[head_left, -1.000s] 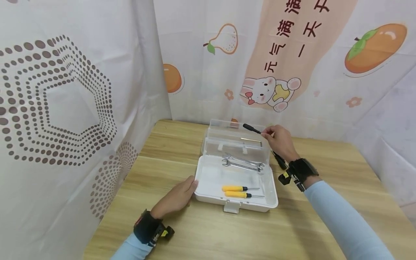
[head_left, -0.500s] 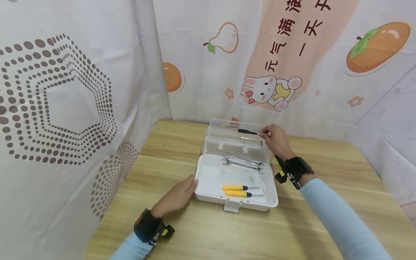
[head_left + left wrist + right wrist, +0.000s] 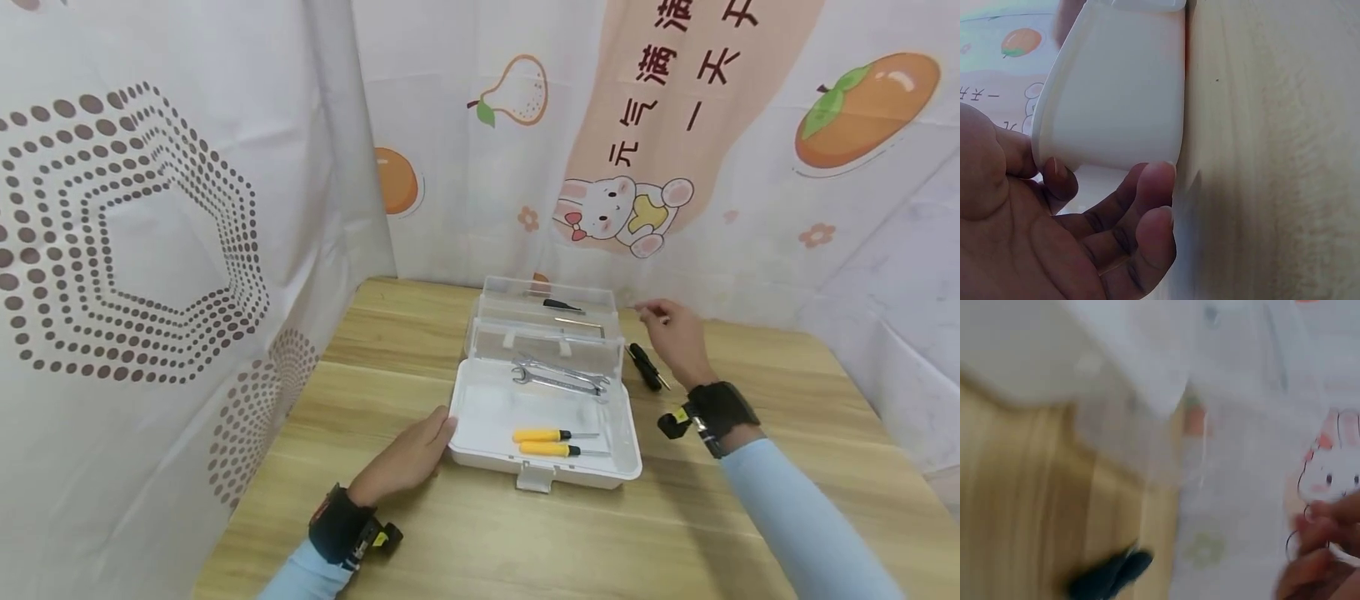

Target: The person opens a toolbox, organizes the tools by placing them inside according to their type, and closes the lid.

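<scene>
A white toolbox [image 3: 480, 417] stands with its clear lid and trays raised at the back. My left hand [image 3: 408, 450] holds its near left corner; in the left wrist view, the thumb and fingers curve about the white wall [image 3: 1116, 87]. A black-handled screwdriver [image 3: 562, 306] lies in the upper clear tray, above a thin L-shaped hex key [image 3: 579, 322]. Two wrenches [image 3: 558, 381] and two yellow-handled screwdrivers [image 3: 543, 435] lie in the base. Beyond the box's right side, my right hand [image 3: 675, 342] is in the air with loosely bent fingers, holding nothing visible.
Black-handled screwdrivers [image 3: 645, 367] lie on the wooden table [image 3: 787, 417] just right of the box. A printed curtain [image 3: 465, 208] hangs behind the table, and another dotted one [image 3: 180, 250] hangs on the left. A latch [image 3: 535, 477] sticks out from the box front.
My right hand lowered the black-handled screwdriver into the upper tray, let go, and moved away to the right. My left hand has stayed on the box corner.
</scene>
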`<state>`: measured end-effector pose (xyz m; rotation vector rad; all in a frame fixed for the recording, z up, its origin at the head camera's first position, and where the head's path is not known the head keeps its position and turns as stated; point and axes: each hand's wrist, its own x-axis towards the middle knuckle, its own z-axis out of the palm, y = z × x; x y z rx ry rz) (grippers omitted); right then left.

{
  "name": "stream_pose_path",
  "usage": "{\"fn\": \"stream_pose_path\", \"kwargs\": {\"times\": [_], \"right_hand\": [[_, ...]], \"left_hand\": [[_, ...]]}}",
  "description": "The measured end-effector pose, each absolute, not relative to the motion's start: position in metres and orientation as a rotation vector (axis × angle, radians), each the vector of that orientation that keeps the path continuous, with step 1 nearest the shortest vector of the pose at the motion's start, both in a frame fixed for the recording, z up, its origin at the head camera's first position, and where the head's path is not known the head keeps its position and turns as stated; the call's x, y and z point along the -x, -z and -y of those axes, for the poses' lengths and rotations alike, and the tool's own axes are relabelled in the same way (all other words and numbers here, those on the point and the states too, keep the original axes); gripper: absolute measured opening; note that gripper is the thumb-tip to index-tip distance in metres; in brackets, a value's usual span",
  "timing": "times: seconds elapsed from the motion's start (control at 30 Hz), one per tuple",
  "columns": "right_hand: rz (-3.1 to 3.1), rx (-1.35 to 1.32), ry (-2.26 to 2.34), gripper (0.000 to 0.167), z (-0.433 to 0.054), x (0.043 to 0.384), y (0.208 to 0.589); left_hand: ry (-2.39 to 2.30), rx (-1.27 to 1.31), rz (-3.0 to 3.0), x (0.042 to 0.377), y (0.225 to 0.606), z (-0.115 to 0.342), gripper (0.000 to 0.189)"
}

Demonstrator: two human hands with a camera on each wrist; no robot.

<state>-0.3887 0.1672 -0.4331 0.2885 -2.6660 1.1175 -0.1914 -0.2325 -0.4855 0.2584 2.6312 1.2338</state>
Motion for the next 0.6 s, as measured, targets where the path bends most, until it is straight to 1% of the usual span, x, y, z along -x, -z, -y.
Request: {"fn": "stream_pose_path", "kwargs": {"times": [0.07, 0.2, 0.27, 0.37, 0.53, 0.6], "right_hand": [[2.808, -0.286, -1.073, 0.036, -0.188, 0.384, 0.442], [3.035, -0.290, -0.923, 0.047, -0.230, 0.369, 0.474], [3.096, -0.273, -0.883, 0.055, -0.246, 0.361, 0.489], [3.119, -0.262, -0.874, 0.059, -0.260, 0.353, 0.506], [3.082, -0.261, -0.834, 0.041, -0.271, 0.347, 0.518], [3.078, -0.252, -0.814, 0.039, -0.273, 0.346, 0.520]], "left_hand": [[-1.236, -0.262, -2.634, 0.193, 0.485, 0.232, 0.046], [-1.223, -0.279, -2.644, 0.196, 0.482, 0.230, 0.047], [-1.216, -0.270, -2.647, 0.197, 0.481, 0.231, 0.047], [-1.209, -0.248, -2.647, 0.197, 0.481, 0.232, 0.046], [-1.223, -0.252, -2.633, 0.195, 0.484, 0.233, 0.047], [-1.228, -0.253, -2.628, 0.194, 0.485, 0.233, 0.047]]}}
